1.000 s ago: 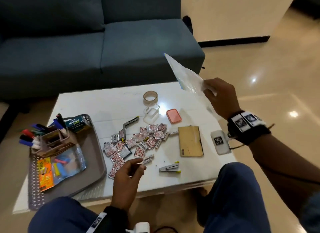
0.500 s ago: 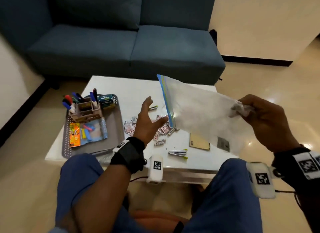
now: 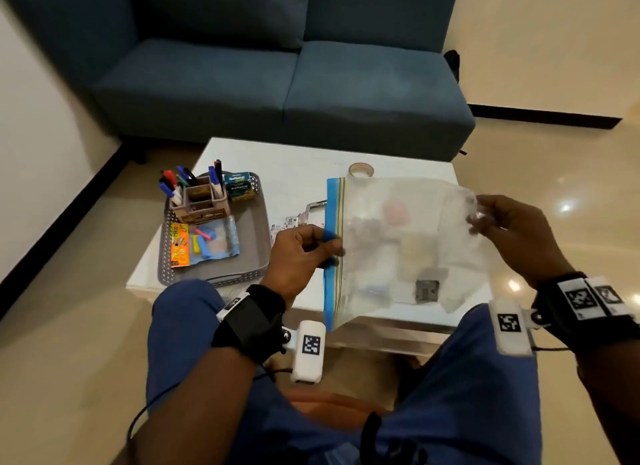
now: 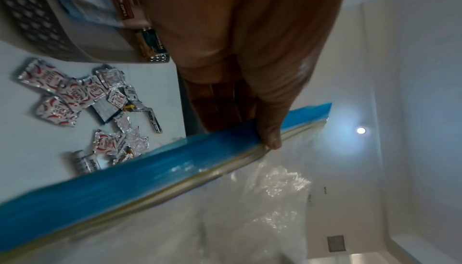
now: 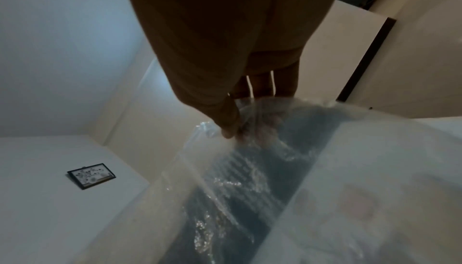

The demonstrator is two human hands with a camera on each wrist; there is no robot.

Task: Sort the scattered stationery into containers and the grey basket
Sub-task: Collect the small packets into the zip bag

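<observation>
A clear zip bag (image 3: 398,243) with a blue zip strip (image 4: 155,171) hangs in the air above the white table (image 3: 277,159). My left hand (image 3: 304,253) pinches the zip strip at its left end, thumb on top. At the crumpled bottom end my right hand (image 3: 498,222) pinches the plastic (image 5: 250,130). Several silver sachets (image 4: 72,94) lie scattered on the table under the bag, mostly hidden in the head view. The grey basket (image 3: 254,253) stands at the table's left with a pen holder (image 3: 201,201), marker pens, green boxes (image 3: 239,184) and a packet (image 3: 204,243).
A tape roll (image 3: 361,169) lies behind the bag. Seen blurred through the plastic are an orange item and a tan booklet. A blue sofa (image 3: 284,83) stands beyond the table. My knees are against the table's near edge.
My left hand rose from the sachets and took hold of the bag's zip edge. The right hand brought the bag down and across, so that it is now stretched between both hands.
</observation>
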